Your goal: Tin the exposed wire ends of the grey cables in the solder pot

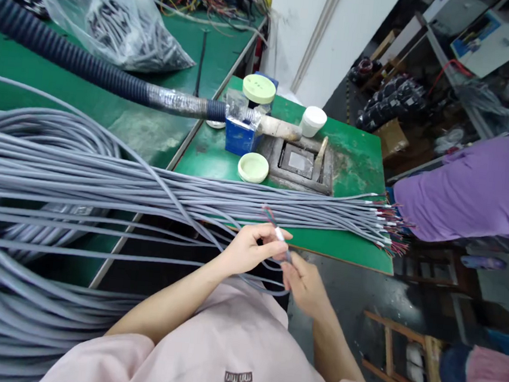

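One grey cable [288, 257] is held up between my two hands in front of my body. Its end carries a white band [280, 234], with thin dark and red wires [269, 214] fanning out beyond it. The fingers of my left hand [251, 251] pinch the cable at the band. Just below, my right hand [304, 283] is closed around the grey jacket. Behind them lies a thick bundle of grey cables [244, 199], whose banded ends [384, 224] with bared coloured wires gather at the bench's right end.
On the green bench [361, 159] sit a square metal pot [300, 160], a brush [320, 155], a white cup [313, 121], a pale round lid [253, 167] and a blue box [240, 135]. A ribbed hose [90, 67] reaches over from the left. A person in purple [471, 182] is at right.
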### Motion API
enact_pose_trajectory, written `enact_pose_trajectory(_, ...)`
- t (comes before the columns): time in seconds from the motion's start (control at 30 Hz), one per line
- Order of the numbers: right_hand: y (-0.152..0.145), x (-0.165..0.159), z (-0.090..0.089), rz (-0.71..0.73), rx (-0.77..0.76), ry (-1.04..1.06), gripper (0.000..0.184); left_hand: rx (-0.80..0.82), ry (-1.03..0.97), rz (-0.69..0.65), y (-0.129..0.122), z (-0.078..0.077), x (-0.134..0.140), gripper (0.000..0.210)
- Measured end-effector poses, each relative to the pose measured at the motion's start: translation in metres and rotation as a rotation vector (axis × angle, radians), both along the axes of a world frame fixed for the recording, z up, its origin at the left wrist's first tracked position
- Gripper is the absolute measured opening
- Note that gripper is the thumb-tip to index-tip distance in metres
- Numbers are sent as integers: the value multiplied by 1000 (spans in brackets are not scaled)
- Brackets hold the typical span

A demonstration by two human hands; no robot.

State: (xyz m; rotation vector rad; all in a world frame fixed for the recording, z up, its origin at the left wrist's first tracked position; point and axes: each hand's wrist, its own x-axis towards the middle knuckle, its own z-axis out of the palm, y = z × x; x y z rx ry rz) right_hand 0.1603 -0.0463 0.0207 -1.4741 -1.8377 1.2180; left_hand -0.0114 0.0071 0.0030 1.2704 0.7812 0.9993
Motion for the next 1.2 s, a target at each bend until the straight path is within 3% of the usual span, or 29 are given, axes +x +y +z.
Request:
enact_pose_trajectory(0.13, -1, -9, -10, 51, -22, 4, 29, -243, -180, -47, -2, -3, -1, 36)
enact_pose_trajectory(0.33, 4, 2, -2, 112, 50, 6, 29, -185, -234, -228, -5, -5, -6, 36)
enact_pose_trajectory(0.47, 6, 3, -8, 319, -203, 267, 35, -136, -249, -388, -7, -8, -7, 36)
enact_pose_trajectory(0.53, 6, 1, -15, 388, -298, 381, 33, -116, -208, -406, -6, -9, -8, 35)
enact_pose_trajectory(0.6, 7, -4, -20, 318, -265, 388, 30, -106, -165, -298, -5, -9, -8, 32)
enact_pose_trajectory(0.7, 9, -11, -23, 147, -121, 279, 24, -64, -132, 32, -4, -6, -8, 28)
enact_pose_trajectory(0.8, 10, -17, -21, 94, -67, 198, 22, 108, -51, 291, -5, 1, -9, 20)
enact_pose_trajectory(0.93, 12, -21, -19, 71, -46, 144, 23, 313, 127, 386, -7, 9, -9, 14)
enact_pose_trajectory(1.2, 15, -25, -20, 40, 2, 53, 23, 254, 250, 515, -1, 7, -4, 18)
